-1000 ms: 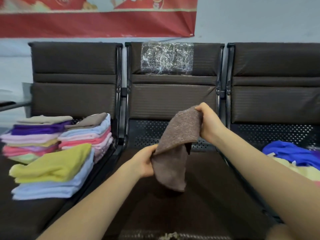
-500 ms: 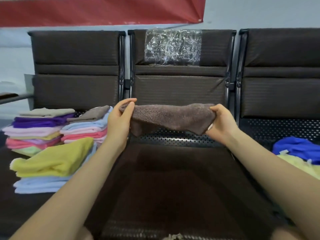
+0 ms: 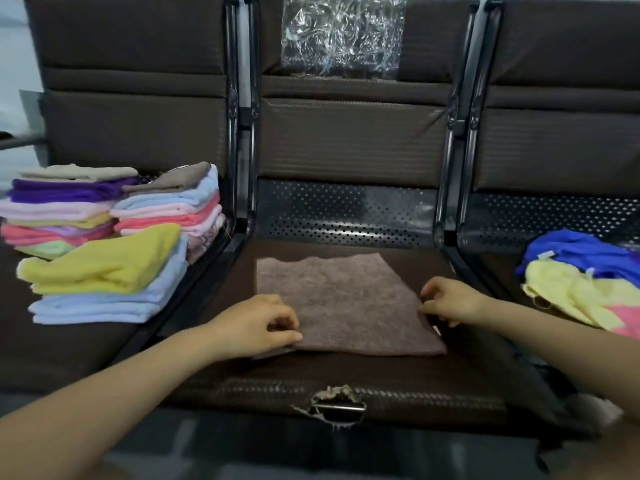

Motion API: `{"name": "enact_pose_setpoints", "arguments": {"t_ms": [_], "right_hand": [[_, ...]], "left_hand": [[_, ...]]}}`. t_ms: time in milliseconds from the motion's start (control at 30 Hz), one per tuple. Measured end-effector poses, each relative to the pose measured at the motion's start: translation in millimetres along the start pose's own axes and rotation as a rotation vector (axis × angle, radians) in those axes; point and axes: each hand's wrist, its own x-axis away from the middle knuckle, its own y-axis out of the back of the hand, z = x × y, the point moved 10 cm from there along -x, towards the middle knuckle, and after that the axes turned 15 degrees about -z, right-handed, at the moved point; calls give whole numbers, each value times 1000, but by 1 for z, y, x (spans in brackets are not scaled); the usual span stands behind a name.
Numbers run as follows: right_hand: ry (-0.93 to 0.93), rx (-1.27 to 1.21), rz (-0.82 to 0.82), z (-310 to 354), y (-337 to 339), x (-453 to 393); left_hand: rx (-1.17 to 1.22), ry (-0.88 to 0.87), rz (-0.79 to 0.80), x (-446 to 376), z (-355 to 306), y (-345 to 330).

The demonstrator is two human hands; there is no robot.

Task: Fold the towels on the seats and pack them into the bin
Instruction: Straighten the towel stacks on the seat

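Observation:
A brown towel [image 3: 343, 303] lies spread flat on the middle seat [image 3: 346, 382]. My left hand [image 3: 256, 323] pinches its near left corner with curled fingers. My right hand [image 3: 450, 301] pinches the towel's right edge near the front corner. On the left seat stand stacks of folded towels: a yellow one on light blue ones [image 3: 104, 271] in front, and two taller mixed stacks [image 3: 69, 202] behind. Unfolded towels, blue [image 3: 581, 254], pale yellow [image 3: 575, 292] and pink, lie heaped on the right seat. No bin is in view.
Three dark brown seats with metal frames stand in a row. A crumpled clear plastic sheet [image 3: 343, 36] sticks to the middle backrest. The middle seat's front edge has a tear [image 3: 337, 403] showing metal.
The towel was held up stretched between both hands; now it lies flat on the middle seat, and both hands have come down to its near corners.

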Motion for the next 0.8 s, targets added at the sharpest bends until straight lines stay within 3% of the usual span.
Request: {"name": "enact_pose_setpoints", "arguments": {"t_ms": [100,167,267,333,500,633,800], "right_hand": [[415,127,-167,52,14,19],[628,60,-69,88,4,47],[766,115,139,112,-31,81],[836,229,87,118,-44,87],[817,240,-47,130,-46,71],[815,291,-92,132,-48,60],[672,49,-19,135,-20,33]], "left_hand": [[-7,-69,77,9,-16,-7],[-33,-113,98,8,-22,-10],[98,-68,22,-1,-18,-3],[223,-5,-70,-7,-14,8],[396,96,-191,-14,-5,24],[374,124,-204,-20,8,29],[410,229,-130,-20,33,30]]}}
